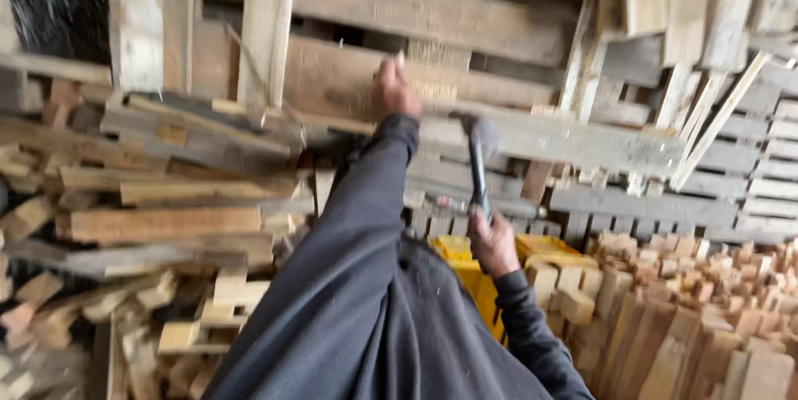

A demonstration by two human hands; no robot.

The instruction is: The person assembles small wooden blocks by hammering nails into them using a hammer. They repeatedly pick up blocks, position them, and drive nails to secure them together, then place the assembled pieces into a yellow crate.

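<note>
Right hand (495, 244) swings hammer (480, 159) (yellow crate (455, 249) below)

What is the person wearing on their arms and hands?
Both arms are covered by long, loose dark grey sleeves that end at the wrists. The left hand and right hand are bare: no gloves, and no watch or rings show in the blurred head view.

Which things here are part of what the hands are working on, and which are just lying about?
In use:
- left hand, resting on the pallet board
- right hand, gripping the hammer, whose head is up by that board

Lying about:
- yellow crate below the right hand
- small cut wood blocks heaped on the right
- stacked old planks on the left
</note>
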